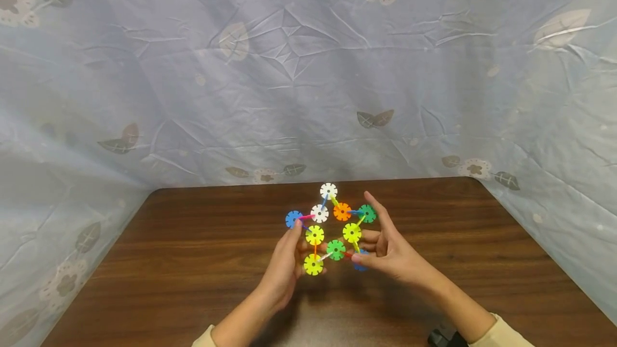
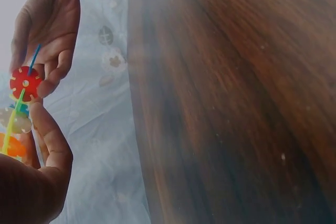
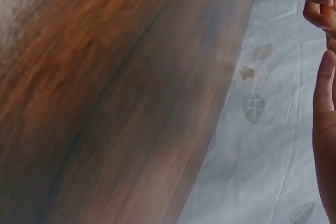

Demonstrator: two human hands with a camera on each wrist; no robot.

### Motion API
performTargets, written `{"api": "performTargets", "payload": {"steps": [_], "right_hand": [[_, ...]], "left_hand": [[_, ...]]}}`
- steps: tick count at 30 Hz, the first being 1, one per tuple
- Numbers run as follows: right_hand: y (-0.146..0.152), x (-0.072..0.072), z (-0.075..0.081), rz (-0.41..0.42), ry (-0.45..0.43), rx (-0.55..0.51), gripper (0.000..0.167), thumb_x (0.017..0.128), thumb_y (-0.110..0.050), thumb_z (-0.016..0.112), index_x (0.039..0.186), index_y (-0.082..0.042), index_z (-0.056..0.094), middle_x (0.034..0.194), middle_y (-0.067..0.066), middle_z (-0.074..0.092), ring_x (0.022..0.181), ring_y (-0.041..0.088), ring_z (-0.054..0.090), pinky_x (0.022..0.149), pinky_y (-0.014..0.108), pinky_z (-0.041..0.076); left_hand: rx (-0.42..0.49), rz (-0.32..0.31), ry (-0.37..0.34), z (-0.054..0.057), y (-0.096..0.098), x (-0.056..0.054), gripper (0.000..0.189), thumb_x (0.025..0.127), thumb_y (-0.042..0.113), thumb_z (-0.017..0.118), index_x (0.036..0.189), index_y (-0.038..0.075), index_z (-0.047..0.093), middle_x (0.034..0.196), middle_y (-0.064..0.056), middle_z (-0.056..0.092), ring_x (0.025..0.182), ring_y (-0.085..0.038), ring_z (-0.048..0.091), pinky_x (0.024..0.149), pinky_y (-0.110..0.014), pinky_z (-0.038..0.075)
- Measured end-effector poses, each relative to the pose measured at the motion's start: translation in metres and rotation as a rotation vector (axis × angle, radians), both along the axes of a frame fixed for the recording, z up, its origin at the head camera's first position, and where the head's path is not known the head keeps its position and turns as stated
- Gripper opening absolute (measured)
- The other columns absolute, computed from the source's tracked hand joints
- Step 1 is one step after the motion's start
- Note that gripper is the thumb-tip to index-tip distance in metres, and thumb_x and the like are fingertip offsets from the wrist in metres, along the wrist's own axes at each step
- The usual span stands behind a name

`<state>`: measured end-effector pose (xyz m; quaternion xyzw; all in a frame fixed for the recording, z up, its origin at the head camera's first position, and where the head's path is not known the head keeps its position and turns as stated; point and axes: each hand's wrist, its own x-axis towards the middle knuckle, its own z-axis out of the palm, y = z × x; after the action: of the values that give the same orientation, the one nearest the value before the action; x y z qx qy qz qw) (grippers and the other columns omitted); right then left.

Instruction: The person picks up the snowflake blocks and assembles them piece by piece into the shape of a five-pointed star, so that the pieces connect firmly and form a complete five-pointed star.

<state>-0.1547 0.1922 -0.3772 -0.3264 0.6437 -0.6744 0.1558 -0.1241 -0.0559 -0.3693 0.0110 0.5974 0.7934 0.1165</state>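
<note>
A star-shaped ring of notched plastic discs joined by short coloured sticks, with a green disc (image 1: pixel 336 250) along its near side, is held above the table in the head view. My left hand (image 1: pixel 283 269) grips its left side, thumb at the blue disc (image 1: pixel 292 219), fingers behind the yellow discs (image 1: pixel 314 235). At the lower right, my right hand (image 1: pixel 397 253) pinches another blue disc (image 1: pixel 359 265), mostly covered by the thumb; its index finger extends past the dark green disc (image 1: pixel 367 213). The left wrist view shows a red disc (image 2: pixel 32 88) between both hands. The right wrist view cuts the hands off.
Below the hands lies a dark wooden table (image 1: pixel 193 261). A pale curtain with leaf and flower prints (image 1: pixel 308 95) surrounds its back and sides. Near the right forearm, a black object (image 1: pixel 445 336) shows at the bottom edge; its kind is unclear.
</note>
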Motion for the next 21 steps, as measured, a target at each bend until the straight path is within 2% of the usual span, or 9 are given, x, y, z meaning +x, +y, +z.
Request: {"api": "performTargets", "payload": {"steps": [4, 7, 11, 13, 15, 16, 17, 21], "right_hand": [[0.0, 0.001, -0.002, -0.036, -0.014, 0.044, 0.114, 0.097, 0.005, 0.068, 0.165, -0.035, -0.015, 0.089, -0.003, 0.057, 0.11, 0.013, 0.073, 0.086, 0.024, 0.06], [0.0, 0.002, -0.002, -0.071, -0.032, 0.073, 0.114, 0.097, 0.002, 0.07, 0.166, -0.03, -0.015, 0.101, 0.001, 0.064, 0.111, 0.012, 0.074, 0.087, 0.024, 0.061], [0.0, 0.005, 0.002, -0.172, -0.045, 0.169, 0.102, 0.103, -0.011, 0.066, 0.167, -0.025, -0.011, 0.118, 0.012, 0.07, 0.107, 0.007, 0.073, 0.093, 0.03, 0.061], [-0.001, 0.005, 0.004, -0.241, -0.06, 0.215, 0.088, 0.108, -0.018, 0.059, 0.168, -0.021, -0.004, 0.121, 0.017, 0.071, 0.105, 0.006, 0.072, 0.095, 0.034, 0.061], [-0.002, 0.006, 0.007, -0.314, -0.088, 0.252, 0.073, 0.112, -0.027, 0.051, 0.168, -0.015, 0.006, 0.122, 0.013, 0.073, 0.103, 0.005, 0.07, 0.094, 0.033, 0.06], [-0.003, 0.005, 0.008, -0.335, -0.111, 0.247, 0.067, 0.113, -0.029, 0.047, 0.167, -0.011, 0.012, 0.118, 0.012, 0.073, 0.101, 0.006, 0.07, 0.093, 0.034, 0.06], [-0.004, 0.005, 0.009, -0.354, -0.139, 0.237, 0.062, 0.114, -0.031, 0.044, 0.165, -0.008, 0.018, 0.116, 0.009, 0.072, 0.104, 0.007, 0.071, 0.095, 0.032, 0.06], [-0.006, 0.004, 0.01, -0.391, -0.205, 0.199, 0.052, 0.115, -0.034, 0.038, 0.151, 0.003, 0.037, 0.111, -0.001, 0.068, 0.096, 0.008, 0.073, 0.088, 0.024, 0.062]], "left_hand": [[-0.015, 0.027, -0.024, -0.001, -0.002, 0.0, 0.04, 0.111, 0.056, 0.036, 0.104, 0.018, 0.047, 0.082, 0.008, 0.055, 0.092, -0.011, 0.069, 0.076, -0.035, 0.063], [-0.034, 0.04, -0.044, -0.003, -0.003, 0.0, 0.039, 0.111, 0.054, 0.037, 0.092, 0.021, 0.043, 0.083, 0.008, 0.048, 0.094, -0.01, 0.067, 0.075, -0.029, 0.057], [-0.025, 0.042, -0.059, -0.005, -0.005, 0.0, 0.037, 0.111, 0.053, 0.037, 0.094, 0.022, 0.046, 0.084, 0.008, 0.051, 0.095, -0.01, 0.068, 0.074, -0.026, 0.054], [-0.023, 0.038, -0.063, -0.006, -0.006, 0.0, 0.036, 0.111, 0.054, 0.038, 0.095, 0.022, 0.046, 0.084, 0.009, 0.055, 0.096, -0.009, 0.069, 0.072, -0.025, 0.053], [-0.026, 0.029, -0.062, -0.007, -0.007, -0.001, 0.037, 0.111, 0.054, 0.037, 0.095, 0.022, 0.046, 0.086, 0.009, 0.06, 0.096, -0.01, 0.069, 0.073, -0.025, 0.051], [-0.035, 0.027, -0.065, -0.007, -0.007, -0.001, 0.038, 0.111, 0.056, 0.038, 0.093, 0.022, 0.046, 0.085, 0.009, 0.062, 0.097, -0.01, 0.069, 0.073, -0.024, 0.047], [-0.034, 0.03, -0.064, -0.008, -0.007, -0.001, 0.038, 0.111, 0.055, 0.038, 0.095, 0.022, 0.048, 0.086, 0.009, 0.063, 0.097, -0.01, 0.068, 0.074, -0.025, 0.049], [-0.049, 0.053, -0.061, -0.009, -0.009, -0.001, 0.037, 0.11, 0.053, 0.042, 0.098, 0.021, 0.055, 0.089, 0.009, 0.067, 0.094, -0.011, 0.065, 0.078, -0.026, 0.051]]}}
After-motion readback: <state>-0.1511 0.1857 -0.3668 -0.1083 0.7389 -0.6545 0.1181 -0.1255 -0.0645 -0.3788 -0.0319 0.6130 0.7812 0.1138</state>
